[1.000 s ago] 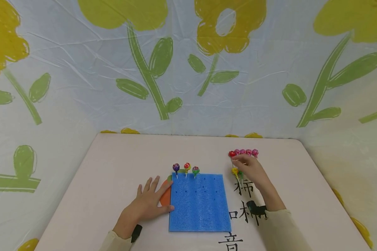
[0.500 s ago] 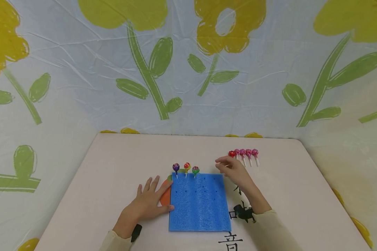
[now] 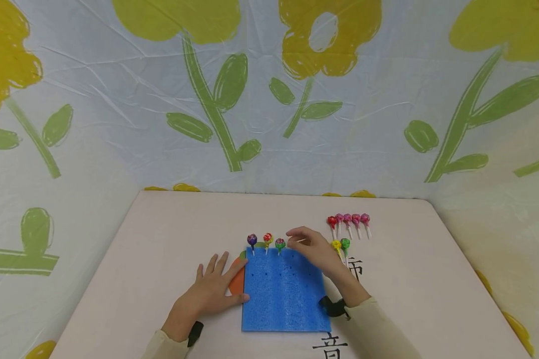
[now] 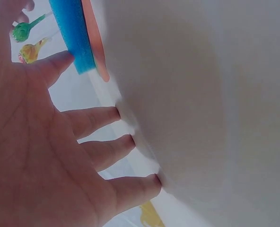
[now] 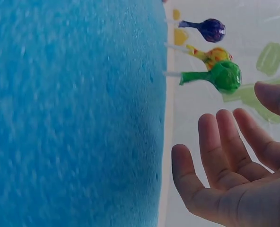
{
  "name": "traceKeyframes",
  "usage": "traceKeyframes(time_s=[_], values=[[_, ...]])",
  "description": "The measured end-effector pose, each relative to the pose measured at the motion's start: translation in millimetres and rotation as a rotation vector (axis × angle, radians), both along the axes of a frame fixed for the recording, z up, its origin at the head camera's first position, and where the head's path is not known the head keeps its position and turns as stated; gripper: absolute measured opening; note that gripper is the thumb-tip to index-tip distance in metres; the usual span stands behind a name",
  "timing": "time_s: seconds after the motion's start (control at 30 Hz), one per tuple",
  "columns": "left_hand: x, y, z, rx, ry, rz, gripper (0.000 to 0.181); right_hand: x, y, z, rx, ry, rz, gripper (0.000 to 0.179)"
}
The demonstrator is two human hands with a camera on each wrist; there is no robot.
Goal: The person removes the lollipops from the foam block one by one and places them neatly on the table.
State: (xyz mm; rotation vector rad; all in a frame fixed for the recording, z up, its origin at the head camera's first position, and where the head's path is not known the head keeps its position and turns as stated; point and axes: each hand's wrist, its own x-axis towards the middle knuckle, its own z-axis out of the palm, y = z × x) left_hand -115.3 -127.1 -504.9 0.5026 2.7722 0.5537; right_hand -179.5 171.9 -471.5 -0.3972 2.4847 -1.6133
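A blue foam board (image 3: 283, 304) with small dark holes lies before me. Along its far edge stand a purple lollipop (image 3: 252, 240), a yellow-and-red lollipop (image 3: 268, 238) and a green lollipop (image 3: 280, 244), their sticks in the foam. My left hand (image 3: 211, 291) is spread on the table, thumb and index finger touching the board's left edge. Over the far right part of the board hovers my right hand (image 3: 314, 252), just right of the green lollipop. The right wrist view shows its fingers (image 5: 210, 142) loosely bent, apart from the lollipops, with nothing between them.
At the back right lie a red lollipop (image 3: 332, 221) and several pink lollipops (image 3: 357, 219). Nearer are a loose yellow lollipop (image 3: 336, 245) and a loose green one (image 3: 345, 243). An orange shape (image 3: 237, 284) shows beside the board's left edge. A flowered cloth (image 3: 341, 164) hangs behind the table.
My right hand has moved left, from beside the loose lollipops to near the green lollipop in the board, uncovering the loose yellow and green ones. My left hand stays in place.
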Motion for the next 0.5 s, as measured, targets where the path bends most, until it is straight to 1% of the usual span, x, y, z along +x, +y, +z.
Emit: traceKeyframes(time_s=[0.17,0.27,0.5], values=[[-0.2,-0.1,-1.3,-0.002,0.006,0.000,0.087,-1.1,-6.9,-4.4,0.026,-0.005,0.059,0.029],[-0.2,-0.3,-1.6,-0.001,0.008,-0.002,0.087,-1.1,-10.4,-6.0,0.045,0.003,0.076,0.030],[-0.5,-0.6,-2.3,0.002,0.006,-0.002,0.087,-1.4,-14.7,-7.7,0.036,-0.003,0.059,0.024]])
